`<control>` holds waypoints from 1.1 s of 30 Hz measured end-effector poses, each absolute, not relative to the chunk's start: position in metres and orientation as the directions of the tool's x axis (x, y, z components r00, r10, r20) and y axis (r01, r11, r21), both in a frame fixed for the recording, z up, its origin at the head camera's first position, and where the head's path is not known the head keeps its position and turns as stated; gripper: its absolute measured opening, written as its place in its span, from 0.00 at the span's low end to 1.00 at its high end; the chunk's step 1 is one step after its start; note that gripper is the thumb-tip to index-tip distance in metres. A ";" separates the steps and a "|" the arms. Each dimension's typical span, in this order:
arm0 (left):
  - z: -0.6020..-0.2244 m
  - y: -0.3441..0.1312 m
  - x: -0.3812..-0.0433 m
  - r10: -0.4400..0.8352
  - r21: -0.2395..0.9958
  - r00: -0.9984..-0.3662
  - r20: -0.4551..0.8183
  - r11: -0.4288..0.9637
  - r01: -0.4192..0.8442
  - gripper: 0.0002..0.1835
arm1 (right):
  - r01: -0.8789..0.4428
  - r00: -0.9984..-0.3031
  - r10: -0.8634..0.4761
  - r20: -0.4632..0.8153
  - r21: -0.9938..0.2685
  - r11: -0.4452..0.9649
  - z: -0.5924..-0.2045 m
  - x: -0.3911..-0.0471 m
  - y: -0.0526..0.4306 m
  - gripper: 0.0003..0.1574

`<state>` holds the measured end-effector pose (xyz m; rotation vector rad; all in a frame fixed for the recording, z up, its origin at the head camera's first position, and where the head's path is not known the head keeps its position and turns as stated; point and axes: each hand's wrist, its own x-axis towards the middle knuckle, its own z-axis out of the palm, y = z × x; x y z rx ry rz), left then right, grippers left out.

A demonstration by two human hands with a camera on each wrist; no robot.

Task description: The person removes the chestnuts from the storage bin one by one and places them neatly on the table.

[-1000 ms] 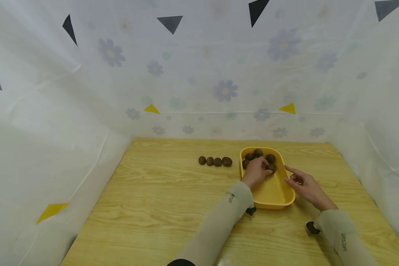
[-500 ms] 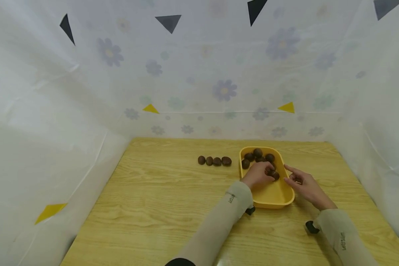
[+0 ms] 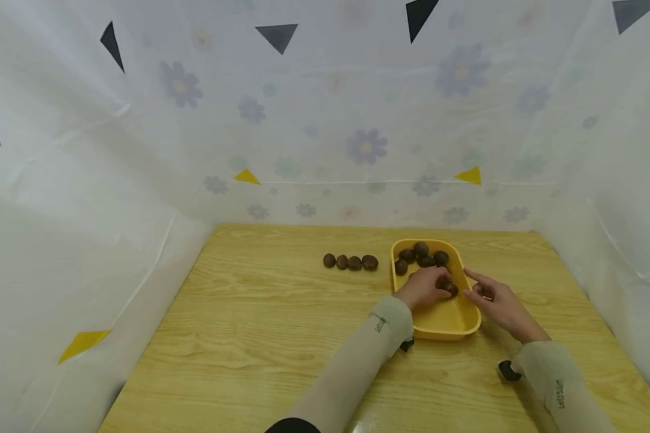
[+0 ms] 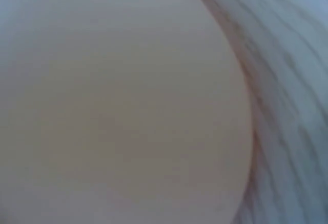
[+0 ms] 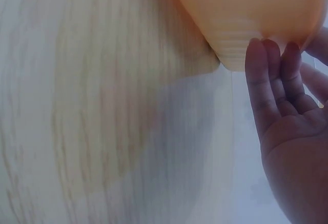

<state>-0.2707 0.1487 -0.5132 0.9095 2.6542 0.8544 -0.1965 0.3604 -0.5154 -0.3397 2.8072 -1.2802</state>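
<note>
In the head view a yellow tray (image 3: pixel 444 331) stands at the table's right with several dark brown chestnuts (image 3: pixel 421 249) gathered at its far end. My left hand (image 3: pixel 425 287) reaches over the tray's left side and pinches a chestnut (image 3: pixel 452 290) between thumb and fingers, partly hidden by them. Outside the tray's right wall is my right hand (image 3: pixel 498 304), index finger and thumb held out to the rim. The right wrist view shows this right hand's fingers (image 5: pixel 256 73) nearly straight, their tips at the tray's outer wall (image 5: pixel 246 19).
Left of the tray, several chestnuts (image 3: pixel 354 263) lie in a straight row on the wooden table (image 3: pixel 238 325). White flower-printed sheeting (image 3: pixel 314 120) encloses the table at the back and sides. The pale tray wall (image 4: pixel 128 106) fills most of the left wrist view, blurred.
My left hand has drawn back from among the chestnuts toward the tray's middle, bringing the chestnut nearer. More of the chestnuts behind it now show. The right hand has stayed in place.
</note>
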 end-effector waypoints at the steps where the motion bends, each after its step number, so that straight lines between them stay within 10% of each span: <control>1: -0.513 0.149 -0.271 0.617 0.578 -0.787 -0.005 0.644 0.501 0.15 | -0.182 -0.975 -0.213 0.056 -0.751 0.635 -0.515 -0.196 0.360 0.40; 33: -0.506 0.142 -0.271 0.506 0.878 -0.858 0.083 0.370 0.303 0.12 | -0.170 -0.977 -0.210 0.044 -0.757 0.631 -0.515 -0.198 0.360 0.40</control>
